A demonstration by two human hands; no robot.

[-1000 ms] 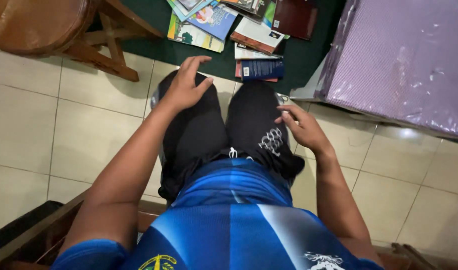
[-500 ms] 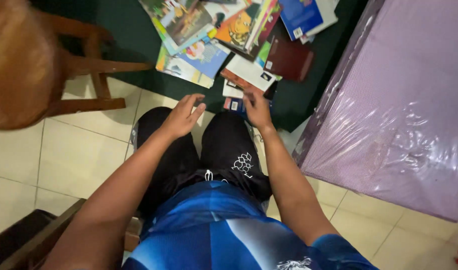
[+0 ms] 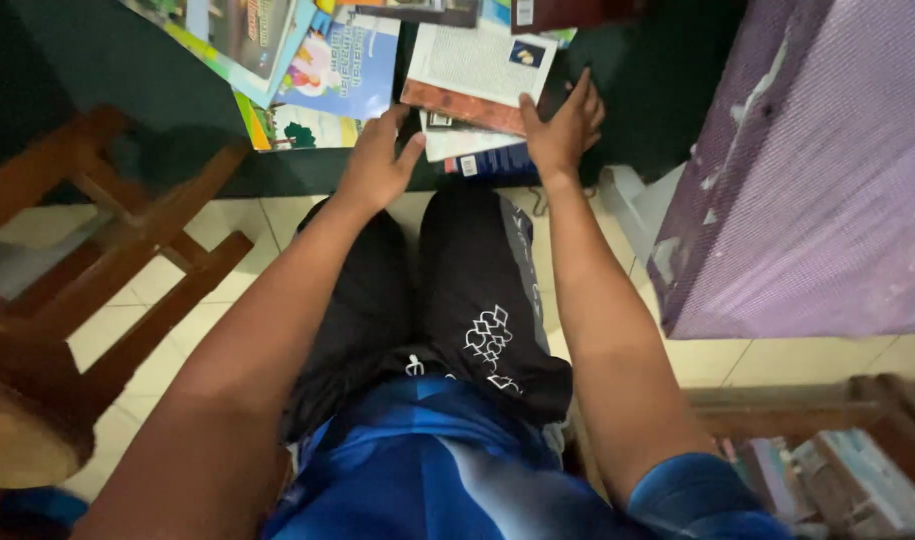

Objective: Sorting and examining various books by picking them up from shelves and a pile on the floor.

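I sit with black shorts over my knees and look down at a heap of books on a dark green mat [image 3: 118,70]. My right hand [image 3: 563,125] lies spread on the right edge of a white book with a brown strip [image 3: 473,65] and grips nothing. Under that book lies a dark blue book [image 3: 493,163]. My left hand [image 3: 378,160] hovers open above my left knee, its fingertips by the lower left corner of the white book. A colourful picture book [image 3: 343,70] lies just beyond the left hand.
A wooden stool [image 3: 88,260] stands at the left on the pale tiled floor [image 3: 228,290]. A purple, plastic-wrapped mattress [image 3: 818,170] fills the right side. A low wooden frame holding books [image 3: 828,470] is at the lower right. More books [image 3: 248,35] spread across the mat's far side.
I have leaned further forward, so the books lie closer. My right hand went from my right knee out onto the white book. My left hand slid off my left knee towards the books.
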